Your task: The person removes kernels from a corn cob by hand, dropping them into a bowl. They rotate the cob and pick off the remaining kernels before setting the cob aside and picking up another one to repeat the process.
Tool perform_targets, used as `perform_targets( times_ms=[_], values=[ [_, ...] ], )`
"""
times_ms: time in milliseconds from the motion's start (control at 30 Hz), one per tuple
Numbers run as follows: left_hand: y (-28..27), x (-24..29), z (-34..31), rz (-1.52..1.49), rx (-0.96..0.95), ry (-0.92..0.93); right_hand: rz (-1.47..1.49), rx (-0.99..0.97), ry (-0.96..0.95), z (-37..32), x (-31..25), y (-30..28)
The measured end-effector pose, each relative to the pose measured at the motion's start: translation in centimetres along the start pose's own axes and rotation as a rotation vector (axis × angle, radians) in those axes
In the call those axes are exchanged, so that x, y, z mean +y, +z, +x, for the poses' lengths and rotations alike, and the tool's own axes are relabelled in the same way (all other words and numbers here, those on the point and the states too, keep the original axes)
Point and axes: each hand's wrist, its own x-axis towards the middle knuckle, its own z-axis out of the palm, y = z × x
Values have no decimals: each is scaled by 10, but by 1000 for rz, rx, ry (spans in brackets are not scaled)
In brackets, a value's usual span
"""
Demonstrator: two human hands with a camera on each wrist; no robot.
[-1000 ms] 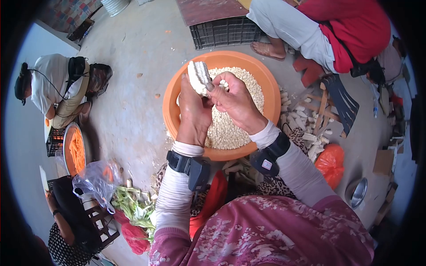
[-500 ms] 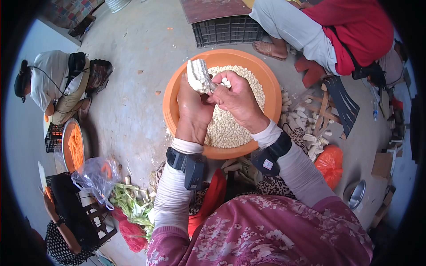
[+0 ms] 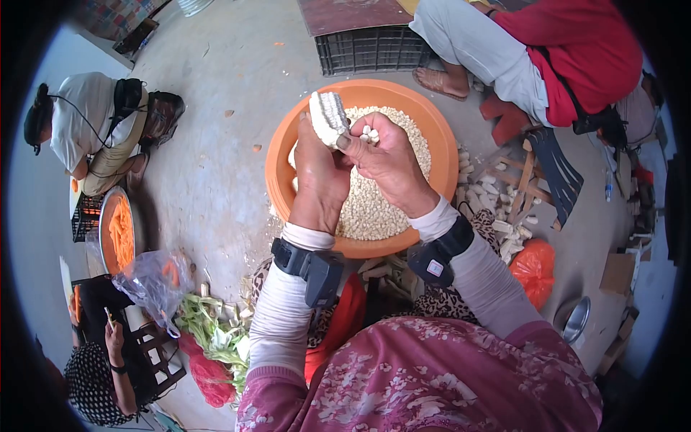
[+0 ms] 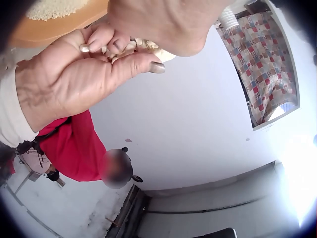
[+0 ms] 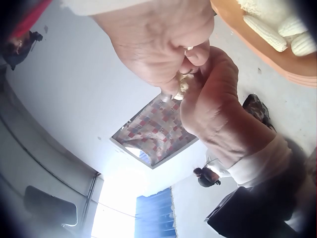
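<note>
Two grips are busy on my screen, and both are clenched. The left grip [image 3: 317, 180] is wrapped round a white corn cob [image 3: 327, 115] and holds it upright above the orange tub [image 3: 277, 165]. The right grip [image 3: 389, 165] has its thumb on the side of the cob. Its curled fingers cup a few loose kernels [image 3: 368, 133].

Just under the grips, the tub is full of a heap of picked kernels [image 3: 374, 205]. In the right wrist view I see whole cobs [image 5: 267, 32] lying at the tub's edge.

The tub sits on a bare grey floor [image 3: 209, 165] with small bits dotted on it. Right of the tub lies a pile of stripped cobs [image 3: 497, 198], and near that an orange bag [image 3: 536, 263] and a shiny metal bowl [image 3: 576, 320]. Past the tub stands a black crate [image 3: 367, 49], with a person in red [image 3: 576, 50] sitting beside it.

On the left, a person in white [image 3: 86, 122] bends over near a round tray of carrots [image 3: 119, 234]. Close by are a clear plastic bag [image 3: 155, 284] and green husks [image 3: 209, 331].

The wrist views look up at a white wall [image 4: 198, 129] and a checked cloth [image 5: 153, 134].
</note>
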Motion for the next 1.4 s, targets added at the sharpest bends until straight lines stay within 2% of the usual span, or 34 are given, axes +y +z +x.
perform_targets(
  times_ms=[100, 167, 267, 400, 433, 567, 1000, 1167, 1267, 1400],
  values=[
    [-11, -2, 10, -26, -84, 7, 0, -25, -6, 0, 1, -2],
    [-15, 0, 14, -29, -207, -22, -12, -36, -25, 1, 3, -3],
    [-18, 0, 17, -55, -220, -20, -55, -46, -57, 2, 4, -4],
    [-7, 5, 5, -29, -175, 22, 111, -62, 7, 3, -1, -5],
    [-4, 6, 2, 13, -137, 20, 201, -82, 49, 3, -2, -5],
    [5, 4, -7, 123, 1, 3, 134, -13, 87, 4, 0, -5],
    [-4, -2, 2, 102, -70, 0, 6, 5, 26, 1, 0, -4],
    [-6, -1, 5, -7, -189, -59, 5, 13, 25, 0, -8, -5],
    [-5, 3, 3, 50, -244, -31, 26, -16, 59, 1, -9, -11],
    [0, 9, -1, 68, -215, -74, 12, -29, 1, 6, -9, -17]
  ],
)
